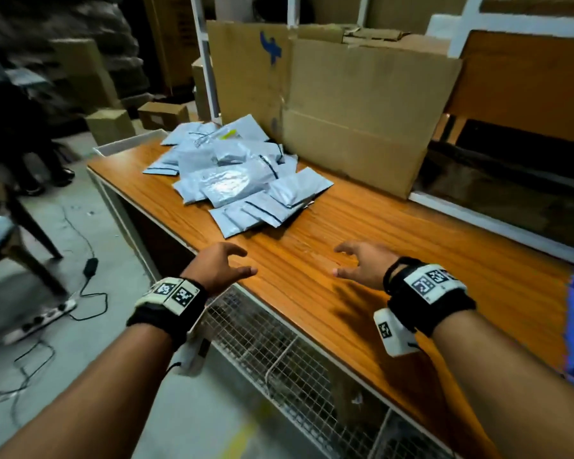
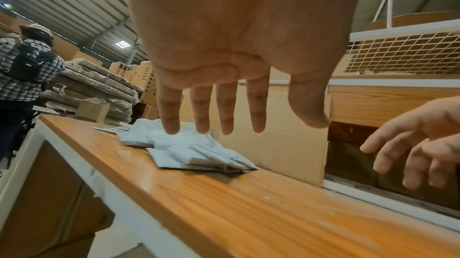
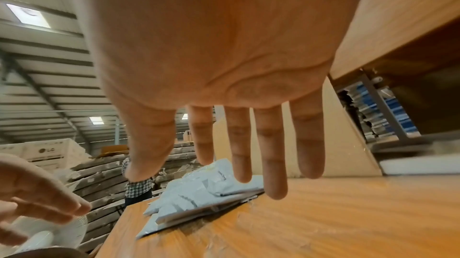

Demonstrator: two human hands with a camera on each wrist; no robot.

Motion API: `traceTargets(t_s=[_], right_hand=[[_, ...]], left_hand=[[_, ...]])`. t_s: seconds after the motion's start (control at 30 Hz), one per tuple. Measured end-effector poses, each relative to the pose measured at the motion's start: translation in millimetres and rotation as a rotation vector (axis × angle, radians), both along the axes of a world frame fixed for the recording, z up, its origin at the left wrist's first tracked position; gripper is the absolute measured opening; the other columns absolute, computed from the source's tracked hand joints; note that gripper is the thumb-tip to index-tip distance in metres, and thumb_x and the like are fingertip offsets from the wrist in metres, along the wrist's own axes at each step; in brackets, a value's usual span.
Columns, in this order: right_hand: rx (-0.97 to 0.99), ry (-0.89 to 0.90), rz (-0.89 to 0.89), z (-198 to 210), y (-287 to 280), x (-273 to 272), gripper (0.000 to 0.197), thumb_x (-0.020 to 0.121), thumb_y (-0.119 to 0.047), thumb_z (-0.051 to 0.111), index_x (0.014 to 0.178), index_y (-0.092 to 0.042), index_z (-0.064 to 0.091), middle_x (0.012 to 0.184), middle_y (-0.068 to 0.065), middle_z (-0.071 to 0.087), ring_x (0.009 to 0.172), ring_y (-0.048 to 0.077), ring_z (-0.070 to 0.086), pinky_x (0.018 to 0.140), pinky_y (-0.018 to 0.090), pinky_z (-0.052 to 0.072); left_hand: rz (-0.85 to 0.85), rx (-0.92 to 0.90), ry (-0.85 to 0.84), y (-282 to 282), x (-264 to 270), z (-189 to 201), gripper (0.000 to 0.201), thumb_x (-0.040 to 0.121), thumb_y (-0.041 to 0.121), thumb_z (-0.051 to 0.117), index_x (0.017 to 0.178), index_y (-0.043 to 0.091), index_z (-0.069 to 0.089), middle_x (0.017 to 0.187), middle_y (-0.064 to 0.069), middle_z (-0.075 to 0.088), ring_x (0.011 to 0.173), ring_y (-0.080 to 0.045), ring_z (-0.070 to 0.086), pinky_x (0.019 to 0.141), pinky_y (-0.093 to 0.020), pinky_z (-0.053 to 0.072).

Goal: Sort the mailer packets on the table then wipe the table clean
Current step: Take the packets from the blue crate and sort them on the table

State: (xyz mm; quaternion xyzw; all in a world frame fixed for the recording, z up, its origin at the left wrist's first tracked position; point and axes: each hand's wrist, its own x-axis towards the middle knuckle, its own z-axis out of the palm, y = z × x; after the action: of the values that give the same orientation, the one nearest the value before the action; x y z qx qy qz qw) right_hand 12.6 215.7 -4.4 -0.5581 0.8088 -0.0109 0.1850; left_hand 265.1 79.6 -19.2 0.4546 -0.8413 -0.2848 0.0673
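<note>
Mailer packets (image 1: 239,180) lie heaped on the wooden table (image 1: 395,260) before a cardboard box (image 1: 355,134), as the left hand (image 1: 217,265) and right hand (image 1: 367,263) hover near them, fingers spread, holding nothing; the left wrist view shows straight fingers (image 2: 225,108) above the pile; the right wrist view shows the same splayed, empty palm

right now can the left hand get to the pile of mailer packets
Probably yes. The left hand hovers open over bare table, and nothing lies between it and the pile of mailer packets farther along; it just needs to reach forward.
</note>
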Motion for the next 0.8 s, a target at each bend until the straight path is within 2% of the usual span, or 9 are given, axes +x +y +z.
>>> traceTargets(t_s=[0.1,0.2,0.33,0.47,0.57,0.7,0.8], right_hand=[[0.011,-0.028,-0.056,-13,-24,6,0.057,0.086,-0.054,0.061,0.136,-0.030,0.047,0.142,0.005,0.049,0.123,0.023,0.051,0.096,0.031,0.041],[0.017,-0.001,-0.081,-16,-54,-1,0.056,0.086,-0.052,0.062,0.135,-0.029,0.049,0.140,0.008,0.050,0.125,0.025,0.049,0.096,0.030,0.040],[-0.004,0.011,-0.124,-18,-103,-13,0.055,0.087,-0.050,0.062,0.135,-0.027,0.049,0.137,0.008,0.051,0.125,0.026,0.048,0.094,0.028,0.039],[-0.049,-0.043,-0.176,-32,-165,-31,0.062,0.086,-0.050,0.063,0.141,-0.027,0.042,0.144,0.010,0.042,0.131,0.026,0.041,0.104,0.032,0.036],[-0.124,-0.113,-0.249,-43,-218,-46,0.067,0.084,-0.053,0.063,0.142,-0.028,0.041,0.145,0.010,0.038,0.130,0.027,0.043,0.105,0.032,0.036],[-0.243,-0.212,-0.404,-55,-274,-57,0.066,0.086,-0.062,0.054,0.143,-0.034,0.039,0.154,0.009,0.022,0.135,0.030,0.037,0.109,0.035,0.031],[-0.152,-0.176,-0.411,-66,-301,-63,0.079,0.079,-0.073,0.052,0.147,-0.043,0.025,0.157,0.011,0.011,0.139,0.038,0.029,0.112,0.044,0.031]], left_hand=[[-0.020,-0.011,-0.009,-31,0,-4,0.053,0.080,0.046,0.072,0.123,0.016,0.062,0.133,-0.005,0.058,0.118,-0.021,0.055,0.095,-0.031,0.045],[-0.074,-0.072,0.010,-58,-13,-7,0.062,0.082,0.044,0.070,0.135,0.017,0.052,0.140,-0.005,0.051,0.127,-0.022,0.049,0.103,-0.033,0.041],[-0.110,-0.145,0.001,-98,-41,-17,0.067,0.084,0.048,0.067,0.142,0.028,0.041,0.144,-0.006,0.046,0.128,-0.026,0.047,0.103,-0.042,0.041],[-0.169,-0.238,-0.140,-141,-78,-28,0.067,0.081,0.061,0.059,0.139,0.032,0.043,0.146,-0.003,0.043,0.132,-0.025,0.041,0.106,-0.045,0.036],[-0.182,-0.275,-0.225,-166,-109,-34,0.073,0.080,0.065,0.056,0.142,0.032,0.038,0.150,-0.005,0.034,0.137,-0.026,0.032,0.111,-0.046,0.029],[-0.208,-0.243,-0.306,-186,-142,-41,0.081,0.075,0.074,0.054,0.140,0.030,0.036,0.144,-0.011,0.039,0.132,-0.033,0.038,0.104,-0.049,0.034],[-0.249,-0.240,-0.395,-193,-153,-46,0.084,0.071,0.075,0.057,0.138,0.028,0.038,0.138,-0.014,0.044,0.129,-0.035,0.039,0.101,-0.048,0.035]])
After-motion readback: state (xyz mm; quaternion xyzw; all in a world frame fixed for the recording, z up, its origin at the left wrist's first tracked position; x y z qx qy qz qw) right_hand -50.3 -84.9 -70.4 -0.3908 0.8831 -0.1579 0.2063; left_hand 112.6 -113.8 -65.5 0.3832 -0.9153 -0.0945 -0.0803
